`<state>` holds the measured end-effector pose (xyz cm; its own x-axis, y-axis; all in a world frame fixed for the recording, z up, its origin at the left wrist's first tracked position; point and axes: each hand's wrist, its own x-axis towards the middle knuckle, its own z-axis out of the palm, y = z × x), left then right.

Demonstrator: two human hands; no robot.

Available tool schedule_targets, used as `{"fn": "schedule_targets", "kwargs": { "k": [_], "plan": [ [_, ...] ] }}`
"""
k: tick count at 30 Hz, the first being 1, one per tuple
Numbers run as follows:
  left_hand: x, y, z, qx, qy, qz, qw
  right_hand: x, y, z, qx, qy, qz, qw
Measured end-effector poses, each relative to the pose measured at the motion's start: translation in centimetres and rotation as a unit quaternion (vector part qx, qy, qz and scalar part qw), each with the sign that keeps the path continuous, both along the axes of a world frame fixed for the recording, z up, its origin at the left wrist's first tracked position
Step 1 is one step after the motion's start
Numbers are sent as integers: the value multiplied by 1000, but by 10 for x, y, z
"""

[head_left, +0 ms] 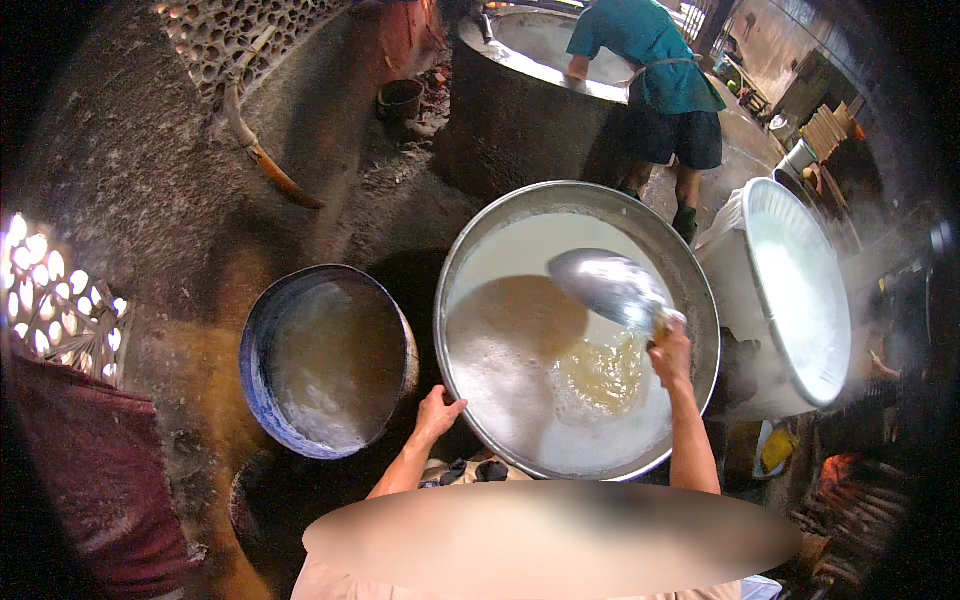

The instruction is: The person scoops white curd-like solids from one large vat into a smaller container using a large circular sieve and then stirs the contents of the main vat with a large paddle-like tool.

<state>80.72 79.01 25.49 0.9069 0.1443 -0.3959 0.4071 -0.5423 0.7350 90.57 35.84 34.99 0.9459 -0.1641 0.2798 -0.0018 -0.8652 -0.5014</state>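
A wide metal basin (709, 300) stands in front of me, holding a milky white liquid (505, 380). My right hand (672, 355) is closed round the handle of a large metal ladle (610, 288), over the right half of the basin. The shiny bowl of the ladle is tilted above the liquid and points left. Just below it, a yellowish, rippled patch breaks the surface. At the basin's near left rim, my left hand (438, 412) grips the edge. A blurred oval covers the area below my forearms.
A blue-rimmed drum (250, 345) of cloudy liquid stands left. A steaming white-lined tub (850, 320) is close on the right, with a glowing fire (835, 475) below it. Behind, a person in a teal shirt (640, 45) bends over a large round vat (490, 110).
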Motion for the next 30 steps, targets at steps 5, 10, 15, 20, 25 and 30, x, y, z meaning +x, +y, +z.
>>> {"fn": "schedule_targets", "kwargs": {
  "k": [5,10,15,20,25,30],
  "plan": [
    [1,2,-12,-15,28,-6,999,63,125,-9,-85,167,31,982],
    [-3,7,-12,-12,41,-19,999,82,200,-21,-81,231,54,968],
    [1,9,-15,-19,51,-42,998,77,201,-57,-140,260,75,953],
    [1,13,-15,-17,62,-48,997,44,174,-81,-132,311,58,940],
    [2,18,-14,-11,41,-57,997,-2,142,-90,-122,332,28,935],
    [5,10,-13,-7,12,-41,999,-54,87,-107,-125,346,-1,930]
  ]
}}
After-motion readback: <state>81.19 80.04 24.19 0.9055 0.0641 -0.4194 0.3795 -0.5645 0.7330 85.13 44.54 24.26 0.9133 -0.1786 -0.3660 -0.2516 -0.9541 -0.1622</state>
